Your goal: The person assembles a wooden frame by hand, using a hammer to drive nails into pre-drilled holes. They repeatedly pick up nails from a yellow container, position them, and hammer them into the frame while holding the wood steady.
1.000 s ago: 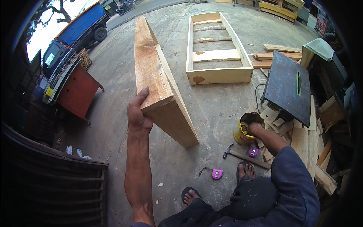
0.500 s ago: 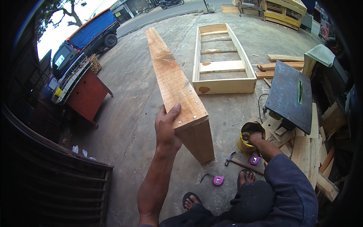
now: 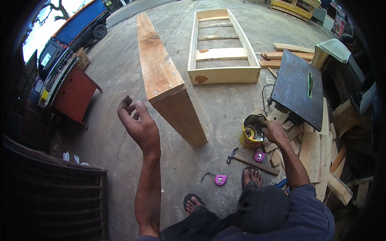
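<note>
A long wooden frame (image 3: 173,104) stands on its edge before me, with nail heads at the near end of its top board. Just left of that near end, my left hand (image 3: 140,126) is raised with fingers apart and curved, holding nothing and off the wood. My right hand (image 3: 275,131) is at the rim of a yellow can (image 3: 246,141), its fingers bent together over the opening. What they grip, if anything, cannot be made out. Inside the can lies a round metallic thing. A claw hammer (image 3: 253,161) rests on the ground near the can, between two pink tape measures (image 3: 220,179) (image 3: 259,156).
A second, pale wooden frame (image 3: 225,76) with crosspieces lies flat beyond. To the right stand a dark table saw (image 3: 297,88) with a cable, stacked boards (image 3: 287,56) and wood offcuts (image 3: 313,160). A red cabinet (image 3: 72,90) and metal gate (image 3: 56,193) are on the left.
My left hand has let go of the wooden frame and moved left of it. My right hand has risen from inside the can to its rim. The view has shifted.
</note>
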Demonstrator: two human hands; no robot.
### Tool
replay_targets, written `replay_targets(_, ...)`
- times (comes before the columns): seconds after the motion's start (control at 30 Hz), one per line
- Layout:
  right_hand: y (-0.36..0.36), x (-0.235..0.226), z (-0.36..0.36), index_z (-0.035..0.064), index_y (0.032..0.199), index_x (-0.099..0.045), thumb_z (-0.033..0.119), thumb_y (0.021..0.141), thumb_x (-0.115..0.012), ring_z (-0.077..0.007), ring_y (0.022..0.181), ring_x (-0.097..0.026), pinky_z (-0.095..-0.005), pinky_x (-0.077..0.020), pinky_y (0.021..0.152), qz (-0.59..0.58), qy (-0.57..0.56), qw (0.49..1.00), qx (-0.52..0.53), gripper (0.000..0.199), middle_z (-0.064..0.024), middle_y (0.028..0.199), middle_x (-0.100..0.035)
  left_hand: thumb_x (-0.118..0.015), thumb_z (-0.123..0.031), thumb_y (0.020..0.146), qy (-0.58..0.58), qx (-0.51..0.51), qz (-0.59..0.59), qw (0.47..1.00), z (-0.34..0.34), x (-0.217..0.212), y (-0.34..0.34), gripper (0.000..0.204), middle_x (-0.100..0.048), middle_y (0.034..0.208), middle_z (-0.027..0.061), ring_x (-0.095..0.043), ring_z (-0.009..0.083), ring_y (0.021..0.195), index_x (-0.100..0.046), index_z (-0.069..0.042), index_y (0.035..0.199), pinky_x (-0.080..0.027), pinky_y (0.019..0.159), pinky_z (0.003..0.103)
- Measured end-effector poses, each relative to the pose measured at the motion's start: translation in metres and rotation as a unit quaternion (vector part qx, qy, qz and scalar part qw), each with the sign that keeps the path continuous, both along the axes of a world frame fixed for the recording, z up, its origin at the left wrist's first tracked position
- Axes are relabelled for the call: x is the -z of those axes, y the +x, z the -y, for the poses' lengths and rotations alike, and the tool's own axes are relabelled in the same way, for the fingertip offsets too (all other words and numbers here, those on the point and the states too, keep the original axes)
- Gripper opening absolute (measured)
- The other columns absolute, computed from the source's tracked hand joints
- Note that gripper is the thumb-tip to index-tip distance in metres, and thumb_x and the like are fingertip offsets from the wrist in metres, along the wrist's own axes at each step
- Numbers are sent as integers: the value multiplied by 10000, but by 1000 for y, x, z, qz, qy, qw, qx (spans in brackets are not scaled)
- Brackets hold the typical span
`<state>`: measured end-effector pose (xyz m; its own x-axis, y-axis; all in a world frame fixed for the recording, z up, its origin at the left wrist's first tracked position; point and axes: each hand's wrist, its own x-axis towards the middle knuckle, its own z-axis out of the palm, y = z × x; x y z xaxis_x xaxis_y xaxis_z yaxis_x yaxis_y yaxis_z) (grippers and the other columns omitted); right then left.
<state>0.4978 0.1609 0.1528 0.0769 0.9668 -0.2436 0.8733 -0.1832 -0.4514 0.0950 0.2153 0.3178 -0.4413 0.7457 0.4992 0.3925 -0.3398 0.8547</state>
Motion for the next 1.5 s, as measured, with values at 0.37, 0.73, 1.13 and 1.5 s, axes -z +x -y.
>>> replay_targets(0.37,-41,-18,36,-9,1074,-756,135,927,-681,-250,838,-760,-372,-599,768,-233,213,931,184,218,-160,929,-775,-628,-71,993,-259,378,-62,887,118,71,75,197,-721,1040,141,-709,195,965,-654,21,1165,-566,860,334)
replay_targets(0.73,19,193,-85,10,1023,-781,138,920,-535,-387,963,-753,-459,-615,820,198,-31,969,-141,295,-246,1064,-749,-621,-115,997,-303,433,-156,834,129,74,82,220,-740,1034,162,-721,226,909,-682,21,1159,-557,829,348)
replay_targets(1.13,9,200,-76,121,1030,-818,216,940,-592,-256,938,-773,-389,-606,721,343,-100,920,-162,261,-121,1031,-790,-640,-129,986,-289,487,-224,793,142,74,69,191,-689,1025,186,-687,373,945,-670,-8,1131,-551,824,449)
replay_targets(1.5,13,57,-10,24,882,-781,181,870,-604,-382,785,-752,-454,-598,673,194,67,967,-151,237,-227,841,-743,-665,-128,982,-306,486,-216,790,132,83,67,255,-710,1114,192,-716,316,1011,-677,11,1195,-560,889,404)
